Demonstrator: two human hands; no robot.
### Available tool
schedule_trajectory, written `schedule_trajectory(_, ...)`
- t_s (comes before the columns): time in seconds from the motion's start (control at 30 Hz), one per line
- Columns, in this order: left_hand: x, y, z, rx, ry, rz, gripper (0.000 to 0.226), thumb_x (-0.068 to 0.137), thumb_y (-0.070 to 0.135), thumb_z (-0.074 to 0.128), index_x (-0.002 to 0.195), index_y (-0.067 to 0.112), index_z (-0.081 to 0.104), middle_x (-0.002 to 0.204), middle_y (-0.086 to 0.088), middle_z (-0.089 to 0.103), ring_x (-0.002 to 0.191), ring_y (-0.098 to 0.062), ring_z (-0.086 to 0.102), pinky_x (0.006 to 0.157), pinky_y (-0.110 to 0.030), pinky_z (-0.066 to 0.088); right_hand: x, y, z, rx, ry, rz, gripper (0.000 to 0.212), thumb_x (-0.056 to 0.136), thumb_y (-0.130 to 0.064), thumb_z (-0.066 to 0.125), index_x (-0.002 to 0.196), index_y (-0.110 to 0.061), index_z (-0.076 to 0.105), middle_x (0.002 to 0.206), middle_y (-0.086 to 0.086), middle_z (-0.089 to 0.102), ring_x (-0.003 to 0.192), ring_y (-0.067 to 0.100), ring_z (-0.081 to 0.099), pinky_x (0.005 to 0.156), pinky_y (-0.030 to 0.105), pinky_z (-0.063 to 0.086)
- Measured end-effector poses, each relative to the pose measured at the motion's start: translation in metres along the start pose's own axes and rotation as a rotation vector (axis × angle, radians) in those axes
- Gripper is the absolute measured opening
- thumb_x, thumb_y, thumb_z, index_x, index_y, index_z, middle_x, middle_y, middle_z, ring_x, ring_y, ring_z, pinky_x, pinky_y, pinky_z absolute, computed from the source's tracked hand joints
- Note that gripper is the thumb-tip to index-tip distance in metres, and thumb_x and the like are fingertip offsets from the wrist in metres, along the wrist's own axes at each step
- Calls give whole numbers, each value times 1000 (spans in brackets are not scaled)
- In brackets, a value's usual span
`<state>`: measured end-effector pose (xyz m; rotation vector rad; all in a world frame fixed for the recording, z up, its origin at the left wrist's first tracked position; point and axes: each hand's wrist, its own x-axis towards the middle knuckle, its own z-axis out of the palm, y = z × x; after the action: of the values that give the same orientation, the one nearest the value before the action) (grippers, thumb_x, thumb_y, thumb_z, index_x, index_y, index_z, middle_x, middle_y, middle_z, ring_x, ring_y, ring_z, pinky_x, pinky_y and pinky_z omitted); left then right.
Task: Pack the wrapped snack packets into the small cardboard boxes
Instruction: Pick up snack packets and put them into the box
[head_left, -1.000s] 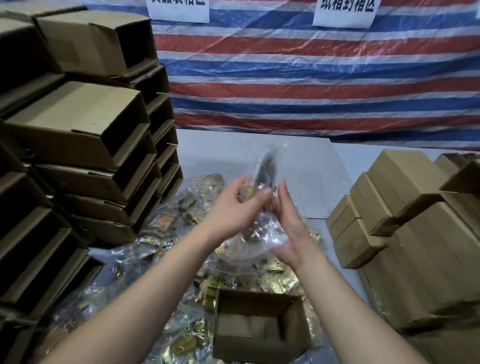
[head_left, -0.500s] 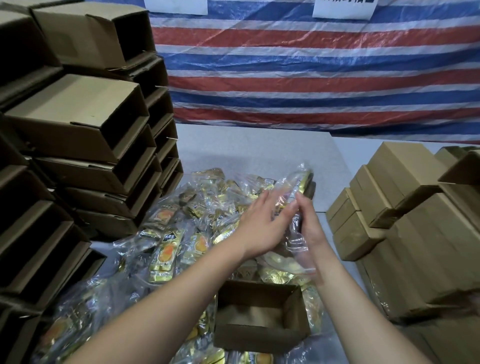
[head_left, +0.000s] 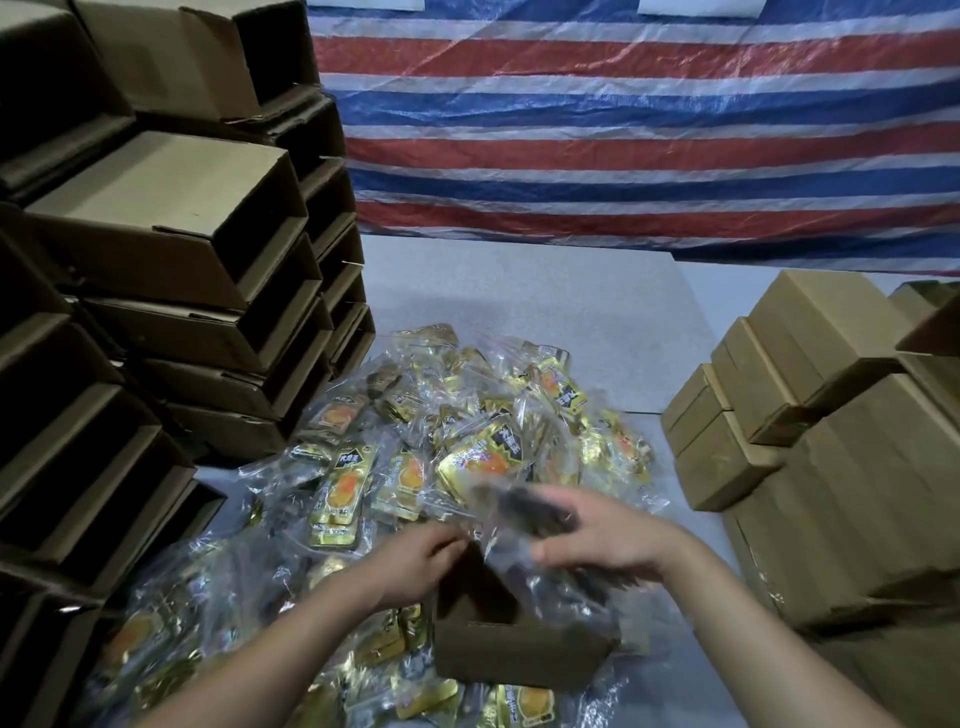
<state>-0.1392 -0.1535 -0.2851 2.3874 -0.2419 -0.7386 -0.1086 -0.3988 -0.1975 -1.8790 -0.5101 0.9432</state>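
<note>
Cardboard sits nearest me: the small open box (head_left: 519, 649) rests on the heap of snack packets (head_left: 447, 457), its mouth up and its near wall facing me. Just above its rim I see both hands working a clear-wrapped packet (head_left: 530, 512) with dark contents. My right hand (head_left: 613, 540) lies over the packet with its fingers curled round the wrapper, so the packet runs out from under that hand toward the left and trails down across the box's right side. My left hand (head_left: 415, 564) is at the box's far left corner, fingers bent in toward the wrapper's loose edge; blur keeps me from telling whether it pinches the plastic or only touches the box flap. The packet is over the box's opening, partly inside and partly above the rim.

Beyond, the gold and orange packets spread over the grey table (head_left: 519, 291). Stacked open cartons (head_left: 171, 218) rise at the left, closed boxes (head_left: 810, 395) at the right. A striped tarp (head_left: 623, 130) hangs farthest back.
</note>
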Motion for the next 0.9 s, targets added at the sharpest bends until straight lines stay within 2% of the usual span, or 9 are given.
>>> schedule_trajectory(0.07,0,-6,1,-60,31,-14,19,104,33,47,104,36,66,98,20,63,91,-4,61,72,-16,43,10,3,14,-224,-136,65,51,81,-40,70,124,-60,53,118,-24,63,109,5,61,91,17,49)
schedule_trajectory(0.13,1,-9,2,-54,30,7,21,103,38,47,111,35,67,99,21,63,90,-3,60,71,-17,43,20,10,26,-358,-195,146,51,74,-47,66,124,-49,55,110,-12,67,100,14,64,92,37,52)
schedule_trajectory(0.2,2,-11,3,-51,35,12,22,103,42,46,109,36,66,91,19,63,82,-4,58,66,-21,42,28,14,34,-411,-227,212,62,70,-52,63,130,-48,51,119,-5,65,105,18,64,95,44,53)
schedule_trajectory(0.3,3,-14,6,-85,57,3,23,104,41,46,103,34,67,80,14,63,67,-2,53,57,-21,37,40,18,39,-443,-268,278,67,74,-52,64,139,-49,44,130,-6,58,110,18,61,99,42,51)
schedule_trajectory(0.47,5,-9,12,-29,90,39,24,104,38,46,89,32,63,82,12,62,79,-9,58,68,-27,43,55,38,49,-586,-318,368,56,86,-50,59,140,-40,46,135,3,56,111,24,60,99,44,50)
schedule_trajectory(0.6,5,-12,14,-37,132,38,22,104,38,46,92,33,63,84,14,61,81,-6,56,69,-26,41,64,55,72,-709,-312,335,47,96,-37,57,141,-25,48,133,10,59,115,32,59,100,43,48)
schedule_trajectory(0.7,6,-8,16,1,127,69,24,103,40,46,90,31,63,83,13,61,80,-6,56,71,-28,44,67,76,84,-859,-326,362,41,99,-17,54,139,-11,50,131,21,58,117,39,57,97,46,46)
schedule_trajectory(0.8,6,-5,19,13,137,83,26,103,40,45,99,26,67,91,7,66,87,-12,59,81,-32,49,63,88,84,-705,-270,408,48,97,-12,55,144,-14,47,134,15,56,121,34,55,101,41,44)
schedule_trajectory(0.9,6,-9,16,-46,150,71,26,104,39,45,108,28,68,99,9,67,92,-10,59,84,-30,48,55,75,69,-381,-225,422,56,92,-36,65,144,-22,47,132,-1,59,114,15,57,101,30,44)
